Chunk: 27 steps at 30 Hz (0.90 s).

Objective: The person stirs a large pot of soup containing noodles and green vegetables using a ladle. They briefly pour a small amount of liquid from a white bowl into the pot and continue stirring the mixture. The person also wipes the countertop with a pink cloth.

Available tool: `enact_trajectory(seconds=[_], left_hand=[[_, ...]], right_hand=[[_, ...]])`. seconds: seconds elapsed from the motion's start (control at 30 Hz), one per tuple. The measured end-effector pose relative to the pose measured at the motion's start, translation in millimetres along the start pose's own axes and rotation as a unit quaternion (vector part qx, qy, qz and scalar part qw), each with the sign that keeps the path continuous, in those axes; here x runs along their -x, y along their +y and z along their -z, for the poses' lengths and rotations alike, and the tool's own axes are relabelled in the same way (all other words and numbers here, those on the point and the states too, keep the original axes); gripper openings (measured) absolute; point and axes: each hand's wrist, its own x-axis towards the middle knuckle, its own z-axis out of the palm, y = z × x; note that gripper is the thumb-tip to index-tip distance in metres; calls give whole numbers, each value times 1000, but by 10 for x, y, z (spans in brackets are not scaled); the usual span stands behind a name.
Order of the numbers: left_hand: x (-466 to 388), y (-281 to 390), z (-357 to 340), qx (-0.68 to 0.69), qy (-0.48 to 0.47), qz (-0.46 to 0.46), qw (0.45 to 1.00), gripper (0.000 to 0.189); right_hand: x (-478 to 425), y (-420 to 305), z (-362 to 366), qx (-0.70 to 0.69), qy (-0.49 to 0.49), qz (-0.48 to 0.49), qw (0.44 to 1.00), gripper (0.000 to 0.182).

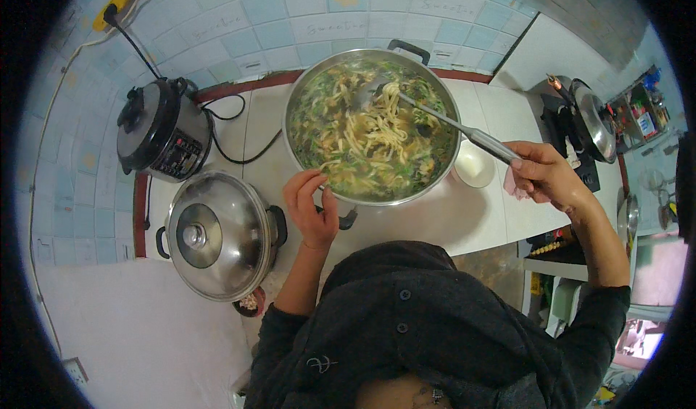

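Note:
A wide metal pot (455, 153) stands on the counter in front of me, full of noodle soup (321, 131) with chopped greens. My right hand (544, 175) grips the handle of a metal ladle (448, 121) from the right side. The ladle's head is in the soup, partly hidden under a heap of pale noodles (386, 123). At the pot's near-left rim is my left hand (312, 208), with curled fingers. A noodle end lies by its fingertips; whether they pinch it or only touch the rim is unclear.
Left of the pot are a lidded steel pot (239, 251) and an electric pressure cooker (168, 131) with a black cord. A pale bowl (474, 164) and pink cloth (514, 186) sit to the right. Farther right, a lidded pan (592, 121) rests on a stove (587, 176).

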Motion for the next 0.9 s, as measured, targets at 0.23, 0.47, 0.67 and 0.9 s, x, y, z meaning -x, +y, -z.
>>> enact_trajectory(seconds=[0.23, 0.47, 0.67, 0.9], left_hand=[[-12, 33, 0, 14, -7, 17, 1000, 20], [-19, 41, 12, 3, -17, 13, 1000, 20], [-32, 25, 10, 0, -15, 2, 1000, 20], [-37, 42, 16, -2, -10, 6, 1000, 20]], right_hand=[[101, 57, -37, -244, -84, -53, 965, 45], [308, 7, -109, -264, -94, -89, 956, 45], [432, -102, -67, -10, -13, -69, 997, 42], [418, -35, 4, 427, 87, 142, 889, 50]])
